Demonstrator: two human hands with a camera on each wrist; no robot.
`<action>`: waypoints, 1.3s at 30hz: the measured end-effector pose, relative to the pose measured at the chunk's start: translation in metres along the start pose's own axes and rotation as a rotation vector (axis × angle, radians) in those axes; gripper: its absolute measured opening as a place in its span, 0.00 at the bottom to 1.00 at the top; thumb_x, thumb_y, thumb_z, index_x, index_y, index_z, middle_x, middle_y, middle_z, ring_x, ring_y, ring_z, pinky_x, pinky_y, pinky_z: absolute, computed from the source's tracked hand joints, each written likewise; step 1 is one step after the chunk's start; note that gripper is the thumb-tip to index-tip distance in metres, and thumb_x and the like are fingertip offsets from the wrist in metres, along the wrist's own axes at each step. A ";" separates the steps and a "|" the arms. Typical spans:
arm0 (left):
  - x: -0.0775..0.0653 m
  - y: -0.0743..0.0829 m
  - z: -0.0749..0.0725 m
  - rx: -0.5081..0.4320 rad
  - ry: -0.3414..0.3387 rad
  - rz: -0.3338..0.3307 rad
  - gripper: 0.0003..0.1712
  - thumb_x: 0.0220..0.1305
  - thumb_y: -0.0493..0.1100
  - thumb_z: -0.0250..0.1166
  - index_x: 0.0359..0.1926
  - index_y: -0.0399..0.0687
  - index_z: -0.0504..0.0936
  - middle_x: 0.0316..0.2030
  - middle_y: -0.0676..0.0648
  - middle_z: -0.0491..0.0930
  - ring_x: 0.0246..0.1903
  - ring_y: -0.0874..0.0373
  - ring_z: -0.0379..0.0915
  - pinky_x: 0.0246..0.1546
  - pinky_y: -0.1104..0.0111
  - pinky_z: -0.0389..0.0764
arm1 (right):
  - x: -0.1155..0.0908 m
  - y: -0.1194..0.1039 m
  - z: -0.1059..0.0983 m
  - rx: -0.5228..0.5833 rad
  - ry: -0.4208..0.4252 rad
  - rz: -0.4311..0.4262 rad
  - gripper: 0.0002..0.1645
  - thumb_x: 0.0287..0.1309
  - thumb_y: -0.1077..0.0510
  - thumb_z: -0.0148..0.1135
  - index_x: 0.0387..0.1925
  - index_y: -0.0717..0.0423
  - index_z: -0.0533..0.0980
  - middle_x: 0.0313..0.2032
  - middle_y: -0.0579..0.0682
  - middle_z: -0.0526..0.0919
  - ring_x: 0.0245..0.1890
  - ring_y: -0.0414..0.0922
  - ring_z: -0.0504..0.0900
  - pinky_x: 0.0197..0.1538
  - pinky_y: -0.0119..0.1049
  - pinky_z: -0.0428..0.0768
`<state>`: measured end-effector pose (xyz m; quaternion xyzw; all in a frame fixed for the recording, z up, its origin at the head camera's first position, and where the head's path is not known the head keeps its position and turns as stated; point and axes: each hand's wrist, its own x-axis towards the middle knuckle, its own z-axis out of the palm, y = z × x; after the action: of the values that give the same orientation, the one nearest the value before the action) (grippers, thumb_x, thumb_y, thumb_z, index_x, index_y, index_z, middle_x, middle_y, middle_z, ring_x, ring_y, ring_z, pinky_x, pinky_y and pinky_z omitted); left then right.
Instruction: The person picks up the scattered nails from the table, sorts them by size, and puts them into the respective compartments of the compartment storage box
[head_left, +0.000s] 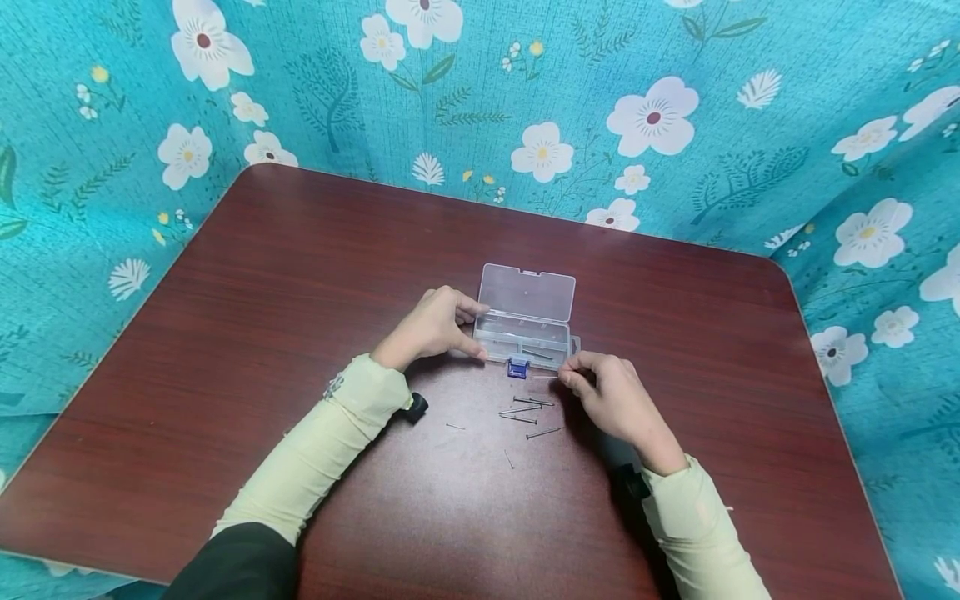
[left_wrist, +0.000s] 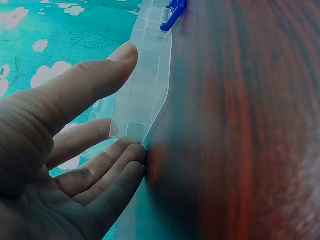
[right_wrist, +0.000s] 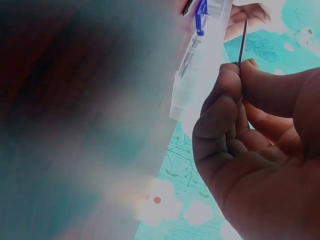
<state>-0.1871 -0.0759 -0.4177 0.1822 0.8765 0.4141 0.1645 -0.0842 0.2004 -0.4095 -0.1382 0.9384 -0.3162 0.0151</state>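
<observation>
A clear plastic compartment box (head_left: 491,347) stands on the table with its lid (head_left: 527,292) raised at the back. Its blue latch (head_left: 517,367) hangs at the front. My left hand (head_left: 441,323) holds the box by its left end, thumb at the front side and fingers around the end and back, as the left wrist view also shows. Between thumb and forefinger my right hand (head_left: 609,398) pinches a thin nail (right_wrist: 243,42), just off the box's front right corner. The nail's other end is hidden in the fingers. Some nails (head_left: 538,354) lie inside the compartments.
In front of the box, several dark nails (head_left: 519,420) lie loosely together. Two smaller nails, one to the left (head_left: 455,427) and one nearer me (head_left: 509,459), lie apart. The brown table (head_left: 337,242) backs onto a blue flowered curtain (head_left: 480,150).
</observation>
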 end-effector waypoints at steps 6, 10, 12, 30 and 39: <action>0.001 0.000 0.000 0.000 0.001 -0.001 0.41 0.35 0.44 0.88 0.56 0.44 0.85 0.47 0.48 0.87 0.47 0.56 0.82 0.53 0.66 0.79 | 0.010 0.000 0.001 0.015 0.018 0.029 0.05 0.67 0.62 0.64 0.33 0.54 0.83 0.27 0.43 0.80 0.29 0.43 0.75 0.38 0.41 0.75; 0.001 -0.001 0.000 -0.002 0.003 0.002 0.41 0.35 0.44 0.88 0.56 0.44 0.85 0.47 0.48 0.87 0.47 0.56 0.82 0.53 0.66 0.79 | 0.017 0.000 0.002 0.008 0.031 0.037 0.05 0.67 0.61 0.64 0.33 0.54 0.83 0.26 0.43 0.79 0.27 0.43 0.73 0.38 0.41 0.74; 0.002 -0.001 0.000 -0.003 0.003 0.003 0.41 0.35 0.44 0.88 0.56 0.43 0.85 0.47 0.48 0.86 0.47 0.56 0.82 0.53 0.66 0.79 | 0.019 0.000 0.002 0.007 0.033 0.045 0.05 0.68 0.60 0.64 0.34 0.53 0.84 0.27 0.43 0.79 0.27 0.42 0.72 0.39 0.41 0.74; 0.003 -0.004 0.000 0.003 -0.003 0.014 0.41 0.35 0.45 0.88 0.56 0.44 0.85 0.48 0.48 0.86 0.48 0.56 0.82 0.53 0.66 0.79 | 0.031 -0.006 0.010 -0.133 0.088 -0.032 0.09 0.66 0.63 0.65 0.28 0.54 0.79 0.26 0.46 0.75 0.25 0.44 0.69 0.33 0.40 0.71; 0.002 -0.004 0.000 0.002 -0.001 0.010 0.41 0.34 0.45 0.88 0.56 0.45 0.86 0.48 0.48 0.86 0.48 0.56 0.82 0.53 0.66 0.79 | 0.031 -0.006 0.011 -0.152 0.099 -0.068 0.07 0.64 0.63 0.67 0.29 0.54 0.81 0.27 0.46 0.77 0.27 0.45 0.72 0.35 0.41 0.74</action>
<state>-0.1895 -0.0774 -0.4211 0.1868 0.8759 0.4140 0.1629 -0.1112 0.1815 -0.4130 -0.1550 0.9541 -0.2507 -0.0527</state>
